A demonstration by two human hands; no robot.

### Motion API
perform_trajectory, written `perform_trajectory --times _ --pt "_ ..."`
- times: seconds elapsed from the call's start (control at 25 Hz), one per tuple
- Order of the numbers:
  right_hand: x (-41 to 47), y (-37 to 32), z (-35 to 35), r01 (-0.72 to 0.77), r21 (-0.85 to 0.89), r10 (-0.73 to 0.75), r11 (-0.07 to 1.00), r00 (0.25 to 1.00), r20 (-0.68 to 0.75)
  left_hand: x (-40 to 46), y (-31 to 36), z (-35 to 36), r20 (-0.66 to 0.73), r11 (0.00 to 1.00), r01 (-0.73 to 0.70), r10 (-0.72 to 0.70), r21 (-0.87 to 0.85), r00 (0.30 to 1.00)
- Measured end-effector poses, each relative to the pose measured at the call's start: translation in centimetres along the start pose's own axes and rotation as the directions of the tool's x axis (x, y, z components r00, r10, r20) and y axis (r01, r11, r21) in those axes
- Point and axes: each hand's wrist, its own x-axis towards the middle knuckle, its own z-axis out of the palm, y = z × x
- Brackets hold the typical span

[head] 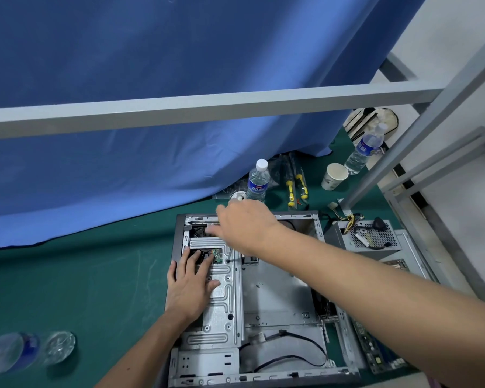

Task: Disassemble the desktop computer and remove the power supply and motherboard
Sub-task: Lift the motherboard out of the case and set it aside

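Left hand (189, 287) flat, fingers straight, bracing drive cage (221, 298); right hand (242, 222) at 12 o'clock gripping screwdriver (229, 254), tip at cage screw

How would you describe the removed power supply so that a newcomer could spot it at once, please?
Start at the open grey metal computer case on the green mat. Just beyond its far right corner sits the grey metal power supply box. Its perforated mesh face and yellow-and-black wire bundle distinguish it from the flat panels nearby.
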Motion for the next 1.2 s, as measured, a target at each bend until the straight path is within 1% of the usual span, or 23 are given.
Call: perform_trajectory --times 0.04,0.08,0.16,0.2,0.24,0.28,0.36,0.4,0.44,0.52,0.56,0.6,0.64,0.72,0.76,0.8,0.84,0.92,0.96,1.0,1.08,1.2 --pt "0.1 0.1 0.1 0.004 -0.054 -0.005 0.999 1.000 -0.030 0.0 0.0 0.0 -0.001 1.000 -0.001 0.001 -0.003 1.000" --pt "0.1 0.4 0.1 0.066 -0.020 -0.066 0.998 0.997 -0.026 0.0 0.0 0.0 -0.003 1.000 0.001 -0.001 -0.007 1.000" --pt "0.1 1.3 -0.4 0.218 0.187 -0.223 0.958 0.975 0.005 0.0 0.0 0.0 0.000 1.000 0.005 -0.005 0.001 1.000" --pt "0.0 1.6 -0.7 0.238 0.295 -0.261 0.925 0.964 0.043 0.0 0.0 0.0 0.005 1.000 0.005 -0.005 0.005 1.000" --pt "-0.1 1.7 -0.7 0.230 0.340 -0.264 0.912 0.963 0.056 0.1 0.0 0.0 0.009 1.000 0.005 -0.005 0.006 1.000" --pt "-0.2 1.5 -0.5 0.187 0.309 -0.214 0.933 0.975 0.056 0.1 0.0 0.0 0.010 1.000 0.006 -0.006 0.004 1.000" --pt "0.0 1.3 0.2 0.000 0.124 -0.007 0.992 0.999 0.049 0.0 0.1 0.0 0.009 1.000 0.007 -0.007 -0.006 1.000" --pt "0.1 1.3 0.3 -0.037 0.055 0.035 0.998 0.999 0.034 0.0 0.1 0.0 0.007 1.000 0.006 -0.006 -0.011 1.000" --pt "0.2 1.4 0.4 -0.013 0.054 0.012 0.998 1.000 0.018 0.0 0.1 0.0 0.006 1.000 0.005 -0.005 -0.017 1.000" --pt "0.1 1.8 0.0 0.131 0.239 -0.136 0.962 0.991 0.005 0.0 0.0 0.0 -0.001 0.999 0.002 -0.002 -0.039 1.000" --pt "0.0 2.1 -0.3 0.171 0.323 -0.190 0.931 0.981 0.027 0.0 0.0 -0.1 -0.004 0.998 -0.001 0.001 -0.059 1.000" --pt "-0.2 2.1 -0.4 0.183 0.360 -0.215 0.915 0.975 0.051 0.0 0.0 -0.3 -0.010 0.996 -0.002 0.001 -0.088 1.000" --pt "-0.3 2.0 -0.4 0.167 0.320 -0.195 0.932 0.979 0.056 0.0 0.1 -0.4 -0.027 0.992 0.000 -0.003 -0.127 1.000" --pt "-0.5 1.6 0.1 0.029 0.160 -0.037 0.987 0.998 0.048 -0.1 0.6 -0.5 -0.107 0.977 0.007 -0.031 -0.215 0.994" --pt "-0.4 1.5 0.3 -0.014 0.105 0.011 0.994 1.000 0.023 -0.1 1.2 -0.6 -0.170 0.970 0.004 -0.047 -0.245 0.984" --pt "-0.4 1.5 0.4 0.002 0.104 -0.002 0.995 1.000 -0.002 0.1 2.0 -0.7 -0.227 0.967 0.004 -0.064 -0.255 0.972" --pt "-0.4 1.6 0.4 0.053 0.151 -0.050 0.987 0.998 -0.025 0.3 2.9 -0.8 -0.257 0.967 0.019 -0.087 -0.255 0.963" --pt "-0.5 2.1 0.0 0.155 0.309 -0.160 0.938 0.987 -0.011 1.0 4.6 -1.2 -0.220 0.968 0.079 -0.133 -0.237 0.967" --pt "-0.6 2.2 -0.2 0.169 0.351 -0.186 0.921 0.982 0.015 1.4 5.1 -1.4 -0.186 0.967 0.113 -0.157 -0.229 0.970" --pt "-0.6 2.2 -0.2 0.171 0.352 -0.191 0.920 0.981 0.022 1.7 5.5 -1.5 -0.165 0.961 0.146 -0.188 -0.234 0.968" --pt "-0.6 1.9 0.0 0.133 0.303 -0.145 0.944 0.989 0.018 2.3 5.6 -1.6 -0.148 0.941 0.198 -0.245 -0.275 0.958" --pt "-0.3 2.0 0.3 0.110 0.301 -0.122 0.947 0.992 0.023 2.7 5.8 -1.3 -0.144 0.940 0.206 -0.252 -0.272 0.957"
